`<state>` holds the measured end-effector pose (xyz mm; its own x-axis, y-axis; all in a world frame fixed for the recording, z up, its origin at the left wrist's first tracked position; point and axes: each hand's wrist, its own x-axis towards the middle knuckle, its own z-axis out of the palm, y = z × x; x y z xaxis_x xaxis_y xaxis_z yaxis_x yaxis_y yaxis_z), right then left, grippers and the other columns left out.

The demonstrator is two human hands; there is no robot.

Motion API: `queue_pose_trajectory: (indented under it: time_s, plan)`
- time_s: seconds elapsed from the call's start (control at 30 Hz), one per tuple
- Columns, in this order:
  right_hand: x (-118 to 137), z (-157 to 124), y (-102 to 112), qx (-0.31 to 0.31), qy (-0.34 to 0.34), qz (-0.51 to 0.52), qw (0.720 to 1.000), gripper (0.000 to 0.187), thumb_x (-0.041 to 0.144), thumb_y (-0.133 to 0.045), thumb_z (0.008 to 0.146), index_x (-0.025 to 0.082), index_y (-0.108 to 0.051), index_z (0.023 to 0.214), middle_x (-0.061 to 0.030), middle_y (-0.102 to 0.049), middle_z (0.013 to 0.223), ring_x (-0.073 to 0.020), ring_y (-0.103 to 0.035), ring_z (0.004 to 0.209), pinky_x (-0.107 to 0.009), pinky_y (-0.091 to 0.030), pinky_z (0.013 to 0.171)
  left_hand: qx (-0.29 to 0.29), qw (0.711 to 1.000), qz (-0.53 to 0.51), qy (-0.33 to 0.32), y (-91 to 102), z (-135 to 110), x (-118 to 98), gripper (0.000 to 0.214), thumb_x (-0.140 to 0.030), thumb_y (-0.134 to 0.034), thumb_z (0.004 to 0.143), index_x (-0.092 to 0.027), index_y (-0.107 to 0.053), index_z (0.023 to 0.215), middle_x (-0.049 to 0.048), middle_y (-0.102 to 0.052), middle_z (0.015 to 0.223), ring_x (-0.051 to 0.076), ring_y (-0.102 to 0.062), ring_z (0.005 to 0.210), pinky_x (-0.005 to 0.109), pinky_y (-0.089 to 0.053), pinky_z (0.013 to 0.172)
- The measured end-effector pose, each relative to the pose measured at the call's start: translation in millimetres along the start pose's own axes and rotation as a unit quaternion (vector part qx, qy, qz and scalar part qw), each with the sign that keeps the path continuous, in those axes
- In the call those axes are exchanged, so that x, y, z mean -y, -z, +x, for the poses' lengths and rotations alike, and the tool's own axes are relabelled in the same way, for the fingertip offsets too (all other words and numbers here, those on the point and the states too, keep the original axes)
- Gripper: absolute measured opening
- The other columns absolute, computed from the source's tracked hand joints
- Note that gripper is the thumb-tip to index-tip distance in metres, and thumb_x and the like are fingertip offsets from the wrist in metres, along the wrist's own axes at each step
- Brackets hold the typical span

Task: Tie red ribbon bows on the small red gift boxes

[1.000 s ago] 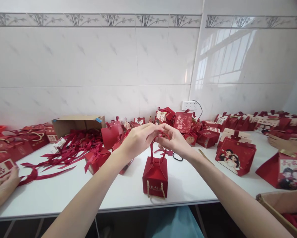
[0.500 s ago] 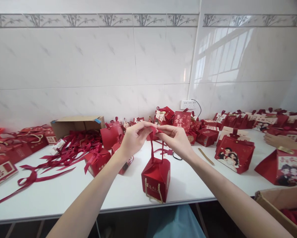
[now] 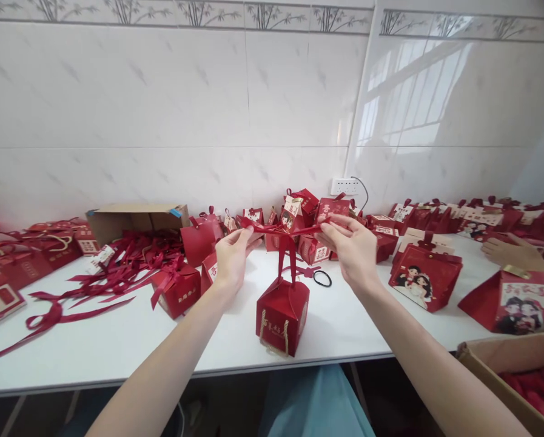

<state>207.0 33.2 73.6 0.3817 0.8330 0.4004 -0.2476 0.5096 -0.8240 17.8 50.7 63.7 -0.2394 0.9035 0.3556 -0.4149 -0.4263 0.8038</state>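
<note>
A small red gift box point(image 3: 281, 315) with gold rope handles stands near the table's front edge. From its top a dark red ribbon point(image 3: 287, 261) rises in two strands that meet at a crossing. Above the box, the ribbon's ends stretch sideways, nearly level. My left hand point(image 3: 233, 255) pinches one end, and my right hand point(image 3: 351, 246) pinches the other between thumb and fingers. Whether the crossing is a full knot I cannot tell. Behind the box lie a black elastic loop point(image 3: 322, 278) and a strip of red ribbon.
Left, loose red ribbons point(image 3: 130, 261) spill from a cardboard box point(image 3: 135, 213). Decorated red boxes point(image 3: 425, 276) stand at right and along the wall. Another person's hand point(image 3: 510, 250) rests on boxes at far right. An open carton point(image 3: 494, 352) sits at the lower right corner.
My hands have moved apart from above the box, drawing the ribbon ends out to left and right. The view has tilted slightly down.
</note>
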Motion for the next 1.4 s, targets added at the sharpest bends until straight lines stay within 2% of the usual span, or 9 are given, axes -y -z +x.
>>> queue_pose_trajectory:
  time_s: [0.2, 0.3, 0.6, 0.73, 0.8, 1.03, 1.17, 1.27, 1.4]
  plan:
    - [-13, -19, 76, -0.066, -0.052, -0.032, 0.996, 0.039, 0.032, -0.085, 0.049, 0.018, -0.054, 0.067, -0.0061, -0.073, 0.077, -0.0211, -0.071, 0.074, -0.033, -0.059, 0.076, -0.085, 0.992, 0.089, 0.021, 60.1, 3, 12, 0.019, -0.027, -0.075, 0.057, -0.013, -0.066, 0.066, 0.0013, -0.068, 0.063, 0.013, -0.063, 0.06, 0.026, -0.053, 0.065]
    - [-17, -27, 85, 0.0, -0.093, -0.103, 0.99, 0.037, 0.038, -0.083, 0.053, 0.018, -0.055, 0.067, -0.0063, -0.073, 0.074, -0.0203, -0.071, 0.073, -0.033, -0.058, 0.074, -0.065, 0.991, 0.093, 0.065, 73.2, -2, 19, 0.022, -0.026, -0.077, 0.054, -0.011, -0.066, 0.066, 0.0036, -0.068, 0.062, 0.014, -0.062, 0.056, 0.026, -0.052, 0.06]
    - [-35, -31, 1, 0.345, 0.05, -0.372, 0.86, 0.023, 0.036, -0.058, 0.08, 0.017, -0.065, 0.09, -0.0088, -0.069, 0.099, -0.0209, -0.064, 0.091, -0.034, -0.05, 0.08, -0.017, 0.997, 0.032, 0.067, 56.7, -4, 19, 0.026, -0.031, -0.076, 0.058, -0.014, -0.061, 0.069, 0.0063, -0.072, 0.076, 0.013, -0.065, 0.062, 0.025, -0.052, 0.06]
    - [-34, -35, -30, 0.39, 0.087, -0.395, 0.827, 0.037, 0.037, -0.066, 0.075, 0.015, -0.06, 0.105, -0.0096, -0.068, 0.102, -0.0212, -0.064, 0.093, -0.032, -0.048, 0.08, -0.003, 0.999, 0.005, 0.046, 42.7, -3, 7, 0.02, -0.027, -0.075, 0.061, -0.014, -0.06, 0.068, 0.0064, -0.073, 0.078, 0.013, -0.066, 0.063, 0.022, -0.05, 0.057]
    - [-31, -33, -40, 0.398, 0.08, -0.398, 0.823, 0.024, 0.027, -0.063, 0.077, 0.016, -0.062, 0.099, -0.0061, -0.071, 0.089, -0.0182, -0.066, 0.082, -0.029, -0.048, 0.073, 0.014, 0.999, -0.01, 0.04, 33.6, -3, 0, 0.018, -0.026, -0.074, 0.062, -0.015, -0.061, 0.068, 0.0064, -0.073, 0.078, 0.014, -0.067, 0.065, 0.022, -0.051, 0.06]
    - [-32, -19, -41, 0.405, 0.091, -0.361, 0.835, 0.014, 0.026, -0.055, 0.082, 0.017, -0.062, 0.091, -0.0043, -0.07, 0.089, -0.0145, -0.065, 0.08, -0.025, -0.047, 0.069, 0.076, 0.996, -0.033, 0.035, 17.2, -6, -9, 0.019, -0.028, -0.074, 0.066, -0.014, -0.061, 0.071, 0.0066, -0.073, 0.081, 0.018, -0.069, 0.078, 0.031, -0.054, 0.079]
    - [-37, -22, -37, 0.477, 0.068, -0.417, 0.771, 0.039, 0.036, -0.067, 0.073, 0.014, -0.059, 0.105, -0.0081, -0.07, 0.093, -0.0188, -0.065, 0.083, -0.028, -0.047, 0.07, 0.085, 0.995, -0.033, 0.05, 24.0, -8, -1, 0.02, -0.027, -0.075, 0.064, -0.014, -0.061, 0.07, 0.0081, -0.073, 0.081, 0.021, -0.069, 0.084, 0.033, -0.053, 0.081]
    - [-41, -23, -35, 0.512, 0.074, -0.455, 0.725, 0.019, 0.025, -0.066, 0.073, 0.015, -0.065, 0.089, -0.0053, -0.07, 0.081, -0.0177, -0.064, 0.074, -0.027, -0.045, 0.068, 0.074, 0.995, -0.027, 0.062, 32.7, -9, 6, 0.021, -0.027, -0.076, 0.064, -0.013, -0.061, 0.071, 0.0088, -0.073, 0.081, 0.022, -0.069, 0.085, 0.033, -0.054, 0.079]
    - [-42, -18, -28, 0.411, 0.084, -0.41, 0.81, 0.01, 0.018, -0.051, 0.079, 0.017, -0.06, 0.074, -0.0022, -0.068, 0.075, -0.0137, -0.062, 0.069, -0.025, -0.043, 0.065, 0.063, 0.994, -0.019, 0.083, 42.0, -10, 11, 0.02, -0.026, -0.075, 0.065, -0.014, -0.058, 0.069, 0.0075, -0.073, 0.077, 0.021, -0.07, 0.08, 0.032, -0.055, 0.075]
